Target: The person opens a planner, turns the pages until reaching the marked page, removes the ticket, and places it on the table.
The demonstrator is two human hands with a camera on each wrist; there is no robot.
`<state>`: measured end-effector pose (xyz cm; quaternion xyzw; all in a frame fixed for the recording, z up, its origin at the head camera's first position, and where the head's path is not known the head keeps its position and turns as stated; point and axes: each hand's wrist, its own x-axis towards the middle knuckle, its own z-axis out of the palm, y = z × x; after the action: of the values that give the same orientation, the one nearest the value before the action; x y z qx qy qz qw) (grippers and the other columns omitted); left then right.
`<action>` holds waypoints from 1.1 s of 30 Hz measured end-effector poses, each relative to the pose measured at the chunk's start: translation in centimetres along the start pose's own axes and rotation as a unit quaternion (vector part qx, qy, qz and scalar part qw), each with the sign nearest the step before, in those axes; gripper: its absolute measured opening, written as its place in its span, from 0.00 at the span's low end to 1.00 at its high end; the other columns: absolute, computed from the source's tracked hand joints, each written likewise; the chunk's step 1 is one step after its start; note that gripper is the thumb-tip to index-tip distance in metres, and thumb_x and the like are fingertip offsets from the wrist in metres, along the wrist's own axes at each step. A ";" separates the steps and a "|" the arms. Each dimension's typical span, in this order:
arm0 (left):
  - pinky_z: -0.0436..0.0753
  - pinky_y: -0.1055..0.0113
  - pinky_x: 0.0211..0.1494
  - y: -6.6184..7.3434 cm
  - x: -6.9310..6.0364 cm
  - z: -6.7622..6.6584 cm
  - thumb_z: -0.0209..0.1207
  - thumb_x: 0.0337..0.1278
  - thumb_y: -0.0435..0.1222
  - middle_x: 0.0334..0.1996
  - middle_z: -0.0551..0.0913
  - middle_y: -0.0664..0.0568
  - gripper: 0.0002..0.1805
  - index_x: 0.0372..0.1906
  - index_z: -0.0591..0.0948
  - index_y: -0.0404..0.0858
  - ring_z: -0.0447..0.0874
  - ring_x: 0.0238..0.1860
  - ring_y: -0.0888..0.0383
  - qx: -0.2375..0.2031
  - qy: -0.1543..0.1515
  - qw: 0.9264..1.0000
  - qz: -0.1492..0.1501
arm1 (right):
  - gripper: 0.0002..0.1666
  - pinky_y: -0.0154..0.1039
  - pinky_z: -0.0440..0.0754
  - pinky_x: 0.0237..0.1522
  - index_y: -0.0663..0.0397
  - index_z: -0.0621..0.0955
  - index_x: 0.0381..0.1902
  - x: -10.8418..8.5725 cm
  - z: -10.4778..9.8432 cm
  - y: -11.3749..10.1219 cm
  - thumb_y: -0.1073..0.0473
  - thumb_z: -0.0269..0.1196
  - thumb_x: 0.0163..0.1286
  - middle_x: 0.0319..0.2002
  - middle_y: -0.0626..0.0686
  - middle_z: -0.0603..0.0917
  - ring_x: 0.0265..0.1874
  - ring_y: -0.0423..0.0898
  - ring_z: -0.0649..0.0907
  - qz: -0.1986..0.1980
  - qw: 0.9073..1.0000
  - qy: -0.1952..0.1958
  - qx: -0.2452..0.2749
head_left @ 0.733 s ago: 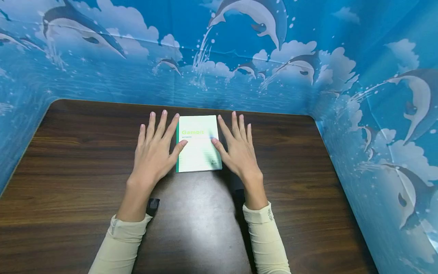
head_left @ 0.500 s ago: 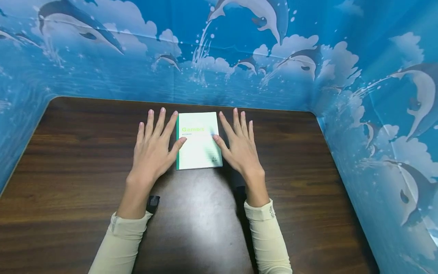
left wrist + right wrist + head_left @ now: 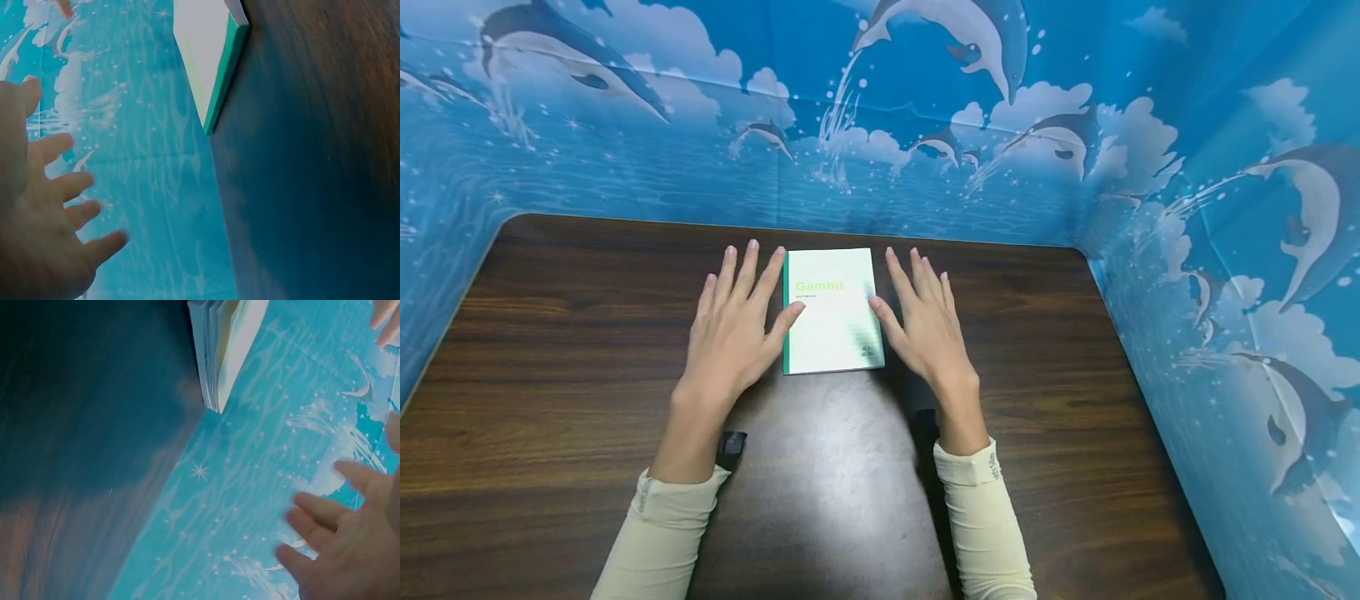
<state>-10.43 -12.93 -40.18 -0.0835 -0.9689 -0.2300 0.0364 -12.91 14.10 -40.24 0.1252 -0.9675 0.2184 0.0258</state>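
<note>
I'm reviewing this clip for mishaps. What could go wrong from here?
The notebook lies near the far edge of the table, so a push away might slide it into the dolphin-print cloth. The left hand and right hand hover, neither gripping it; a hurried grab might knock it askew.

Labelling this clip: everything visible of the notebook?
The notebook lies flat and closed on the dark table, near the far edge. Pale cover, seemingly paper, with yellow-green "Gambit" lettering; green spine strip along its left side in the head view; layered edges opposite. Smaller print is unclear. Only the table is seen touching it.
</note>
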 end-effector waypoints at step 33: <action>0.76 0.47 0.52 -0.8 0.2 1.5 0.53 0.84 0.35 0.70 0.69 0.33 0.29 0.80 0.66 0.28 0.70 0.58 0.38 -0.049 -0.205 0.976 -0.056 | 0.31 0.55 0.84 0.55 0.65 0.75 0.75 0.1 2.8 -1.9 0.49 0.55 0.87 0.72 0.67 0.75 0.68 0.61 0.73 0.094 0.981 -0.164 -0.036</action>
<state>-10.87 -12.91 -41.88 -0.0758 -0.9466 -0.2563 -0.1803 -12.52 11.18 -41.95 0.0664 -0.9733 0.1613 -0.1493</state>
